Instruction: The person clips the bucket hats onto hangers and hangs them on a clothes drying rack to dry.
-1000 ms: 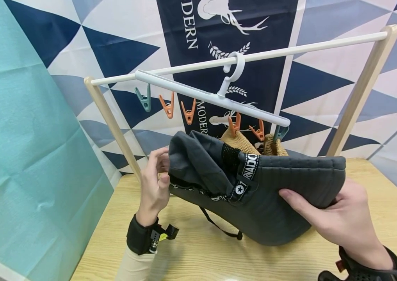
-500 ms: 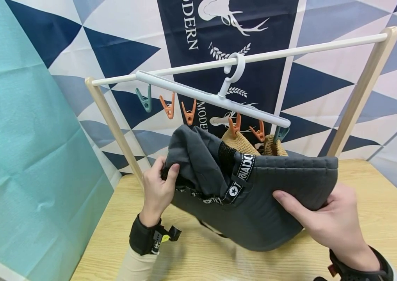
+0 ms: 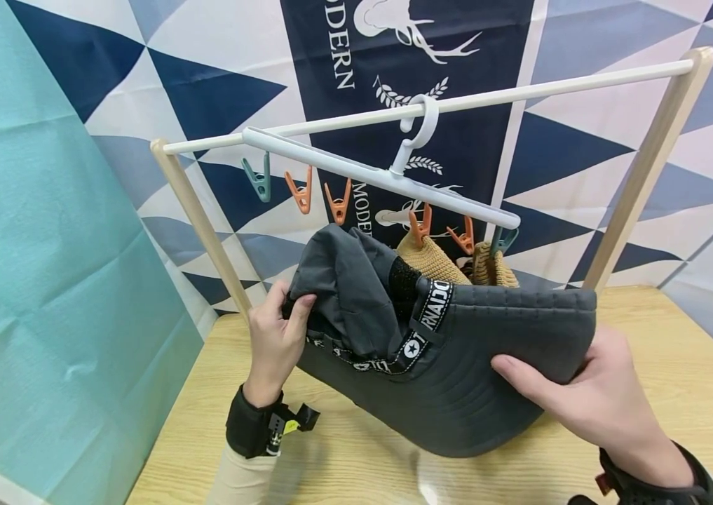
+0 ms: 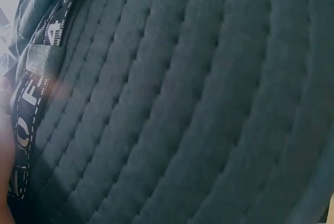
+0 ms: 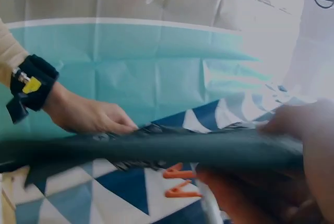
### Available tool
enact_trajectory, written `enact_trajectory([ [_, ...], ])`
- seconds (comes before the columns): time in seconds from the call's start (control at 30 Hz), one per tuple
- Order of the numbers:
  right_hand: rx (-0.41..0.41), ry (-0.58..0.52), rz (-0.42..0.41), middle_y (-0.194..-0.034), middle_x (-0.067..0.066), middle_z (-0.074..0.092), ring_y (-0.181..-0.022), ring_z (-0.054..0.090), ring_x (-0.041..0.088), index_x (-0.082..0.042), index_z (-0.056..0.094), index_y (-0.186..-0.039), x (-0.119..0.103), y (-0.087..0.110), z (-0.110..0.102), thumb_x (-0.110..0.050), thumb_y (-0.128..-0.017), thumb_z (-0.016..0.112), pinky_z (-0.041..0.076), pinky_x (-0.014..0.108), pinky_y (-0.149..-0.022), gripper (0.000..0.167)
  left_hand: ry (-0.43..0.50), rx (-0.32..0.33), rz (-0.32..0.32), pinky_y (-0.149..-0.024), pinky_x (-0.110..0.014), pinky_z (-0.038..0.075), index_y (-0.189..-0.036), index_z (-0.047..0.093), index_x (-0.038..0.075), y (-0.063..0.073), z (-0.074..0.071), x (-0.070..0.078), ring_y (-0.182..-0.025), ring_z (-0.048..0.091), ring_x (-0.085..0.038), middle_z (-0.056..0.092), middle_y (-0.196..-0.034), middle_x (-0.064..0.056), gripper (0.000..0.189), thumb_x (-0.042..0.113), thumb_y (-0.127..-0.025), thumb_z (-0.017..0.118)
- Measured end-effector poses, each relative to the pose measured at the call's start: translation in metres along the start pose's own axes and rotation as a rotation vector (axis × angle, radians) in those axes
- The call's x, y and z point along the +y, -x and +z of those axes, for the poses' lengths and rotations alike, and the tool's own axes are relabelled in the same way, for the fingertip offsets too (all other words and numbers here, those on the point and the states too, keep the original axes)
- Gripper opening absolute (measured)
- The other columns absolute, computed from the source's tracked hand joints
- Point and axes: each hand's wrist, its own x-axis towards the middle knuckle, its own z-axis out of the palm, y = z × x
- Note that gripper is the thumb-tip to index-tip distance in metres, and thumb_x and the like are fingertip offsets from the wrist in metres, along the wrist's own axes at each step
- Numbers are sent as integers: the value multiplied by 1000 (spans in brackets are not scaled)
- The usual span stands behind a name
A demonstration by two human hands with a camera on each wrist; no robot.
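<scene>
A dark grey bucket hat [image 3: 457, 379] with a stitched brim and a black lettered band inside is held up in front of the rack in the head view. My left hand [image 3: 277, 337] pinches the hat's left side near the band, thumb on top. On the right, my right hand [image 3: 589, 393] grips the brim, its thumb lying on the face toward me and its fingers hidden behind. The quilted brim [image 4: 182, 98] fills the left wrist view. Seen nearly edge-on in the right wrist view, the hat [image 5: 156, 148] spans between both hands.
A white hanger [image 3: 381, 179] hangs from the rack's white bar [image 3: 552, 91]. Clothespins, such as an orange one [image 3: 338, 202] and a green one [image 3: 258, 179], line it. A tan knitted item [image 3: 432, 258] hangs from the right clips, partly behind the hat. A wooden table [image 3: 343, 449] lies below.
My left hand has closed onto the hat's edge, its thumb now over the fabric. The hat and my right hand have shifted slightly left and down.
</scene>
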Motion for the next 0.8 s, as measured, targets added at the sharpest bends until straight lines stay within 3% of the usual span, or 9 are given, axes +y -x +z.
enact_trajectory([
  [0.1, -82, -134, -14, -128, 6, 86, -105, 85, 11, 10, 73, -136, 5, 1, -11, 25, -83, 73, 65, 19, -86, 55, -13, 23, 44, -49, -26, 31, -89, 62, 0, -3, -6, -4, -47, 41, -13, 50, -60, -7, 66, 61, -112, 53],
  [0.2, -144, -229, -66, -137, 12, 83, -117, 84, 15, 13, 67, -143, 11, -2, -19, 8, -95, 74, 64, 18, -90, 49, -26, 27, 89, -49, -27, 31, -89, 61, 0, -5, -12, -7, -47, 40, -15, 49, -60, -7, 65, 60, -112, 53],
  [0.3, -183, -244, -87, -142, 13, 81, -125, 82, 16, 13, 63, -149, 14, -6, -25, -14, -105, 74, 63, 18, -95, 54, -50, 19, 133, -48, -28, 30, -90, 62, 1, -7, -17, -9, -46, 41, -15, 49, -59, -7, 63, 59, -112, 53],
  [0.37, -223, -269, -87, -142, 16, 80, -124, 83, 19, 15, 58, -153, 14, -7, -27, -17, -108, 71, 65, 22, -94, 57, -78, 10, 164, -48, -29, 29, -90, 62, 1, -8, -20, -10, -45, 41, -16, 49, -58, -6, 63, 59, -111, 52],
  [0.47, -282, -184, -25, -146, 15, 79, -127, 82, 18, 13, 55, -157, 10, -7, -27, -4, -105, 71, 66, 24, -97, 57, -136, -5, 207, -48, -30, 26, -90, 63, 2, -8, -23, -12, -45, 42, -16, 48, -57, -5, 62, 59, -112, 51],
  [0.57, -331, 2, 12, -149, 7, 77, -130, 79, 12, 3, 57, -160, 4, -8, -21, 9, -97, 75, 63, 21, -101, 66, -214, -9, 237, -48, -32, 24, -88, 63, 4, -8, -25, -11, -45, 41, -18, 45, -57, -5, 62, 60, -112, 50],
  [0.67, -309, 186, 41, -148, -4, 78, -126, 79, 5, -12, 65, -157, 0, -8, -11, 12, -91, 81, 60, 15, -100, 72, -286, -6, 243, -49, -34, 26, -89, 65, 3, -9, -28, -8, -47, 44, -21, 49, -59, -7, 64, 61, -112, 49],
  [0.8, -251, 269, 68, -143, -7, 80, -117, 80, 0, -21, 74, -148, -1, -9, 4, 3, -89, 90, 61, 13, -94, 66, -343, -1, 240, -50, -37, 28, -90, 67, 3, -9, -32, -4, -48, 48, -26, 54, -61, -9, 66, 63, -110, 49],
])
